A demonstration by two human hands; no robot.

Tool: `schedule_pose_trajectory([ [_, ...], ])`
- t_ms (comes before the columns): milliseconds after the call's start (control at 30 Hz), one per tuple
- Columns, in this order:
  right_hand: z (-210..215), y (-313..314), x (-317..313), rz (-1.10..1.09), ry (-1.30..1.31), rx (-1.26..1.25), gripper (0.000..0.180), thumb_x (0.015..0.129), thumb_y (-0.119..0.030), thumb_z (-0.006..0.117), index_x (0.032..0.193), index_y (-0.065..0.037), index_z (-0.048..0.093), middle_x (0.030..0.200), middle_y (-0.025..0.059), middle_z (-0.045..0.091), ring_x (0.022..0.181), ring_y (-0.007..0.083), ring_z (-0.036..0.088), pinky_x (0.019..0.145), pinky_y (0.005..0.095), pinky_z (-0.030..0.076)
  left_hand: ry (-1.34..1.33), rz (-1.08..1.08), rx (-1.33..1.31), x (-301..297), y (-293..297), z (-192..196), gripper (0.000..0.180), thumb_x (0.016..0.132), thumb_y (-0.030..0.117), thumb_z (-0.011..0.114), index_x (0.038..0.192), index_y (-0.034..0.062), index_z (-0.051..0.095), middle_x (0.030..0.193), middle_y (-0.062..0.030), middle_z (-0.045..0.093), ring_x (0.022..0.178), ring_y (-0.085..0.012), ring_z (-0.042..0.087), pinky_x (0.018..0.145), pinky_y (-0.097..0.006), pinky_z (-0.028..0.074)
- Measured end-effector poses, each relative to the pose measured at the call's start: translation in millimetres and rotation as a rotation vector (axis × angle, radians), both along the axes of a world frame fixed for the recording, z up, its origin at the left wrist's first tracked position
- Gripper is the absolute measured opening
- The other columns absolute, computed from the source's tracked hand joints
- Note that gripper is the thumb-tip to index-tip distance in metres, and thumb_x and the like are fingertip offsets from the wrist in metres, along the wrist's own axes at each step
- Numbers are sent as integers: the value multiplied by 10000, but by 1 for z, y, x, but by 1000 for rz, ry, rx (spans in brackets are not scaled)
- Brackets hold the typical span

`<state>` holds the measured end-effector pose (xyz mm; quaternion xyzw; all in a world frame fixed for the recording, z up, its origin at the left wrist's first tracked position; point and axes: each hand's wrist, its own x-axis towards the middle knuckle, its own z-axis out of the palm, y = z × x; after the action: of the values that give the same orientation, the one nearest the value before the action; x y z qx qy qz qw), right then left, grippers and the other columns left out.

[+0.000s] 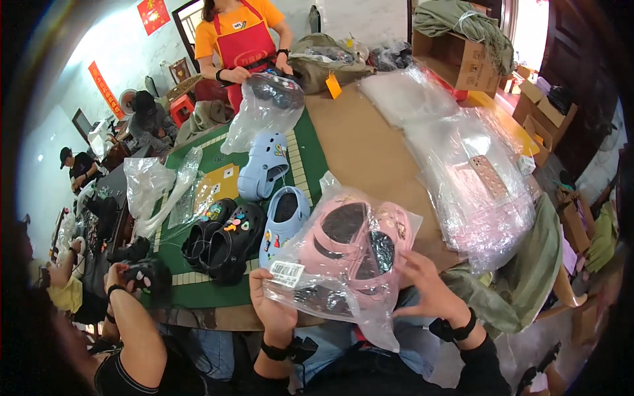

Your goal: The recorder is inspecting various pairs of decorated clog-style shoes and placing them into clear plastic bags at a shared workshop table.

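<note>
A pair of pink clogs point(335, 247) lies inside a clear plastic bag point(376, 323) at the table's near edge. My left hand point(274, 307) pinches the bag's left side beside a white barcode label point(286, 273). At the bag's right side is my right hand point(429, 287), fingers spread; whether the fingertips touch the plastic I cannot tell. Left of the bag sit a blue clog point(286, 214) with charms and, behind it, another blue clog point(264, 165). Black clogs point(234, 241) with colourful charms stand farther left.
Stacked clear bags point(475, 191) cover the table's right side. Across the table, a person in a red apron point(243, 43) handles a bagged dark pair. A neighbour's hand point(119, 277) holds a black shoe at left. Green cloth point(522, 284) hangs at right; a cardboard box point(462, 63) stands behind.
</note>
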<state>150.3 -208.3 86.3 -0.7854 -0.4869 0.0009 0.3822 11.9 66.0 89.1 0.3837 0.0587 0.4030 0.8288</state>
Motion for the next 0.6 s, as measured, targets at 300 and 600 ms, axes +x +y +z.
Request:
schedule_pose_trajectory([
  [300, 2, 63, 4, 339, -704, -56, 593, 749, -195, 650, 1312, -249, 474, 1483, 137, 336, 1269, 401, 387, 978, 490, 360, 9, -226, 148, 9, -17, 14, 124, 913, -42, 463, 994, 51, 481, 991, -72, 549, 948, -162, 547, 885, -301, 439],
  [600, 21, 93, -26, -91, -405, 211, 701, 608, -344, 827, 1107, 43, 525, 829, 102, 549, 716, 262, 553, 645, 411, 397, 254, -279, 999, 20, -14, 42, 301, 781, -120, 503, 1033, 37, 551, 1051, -154, 581, 1114, -304, 544, 962, -360, 401],
])
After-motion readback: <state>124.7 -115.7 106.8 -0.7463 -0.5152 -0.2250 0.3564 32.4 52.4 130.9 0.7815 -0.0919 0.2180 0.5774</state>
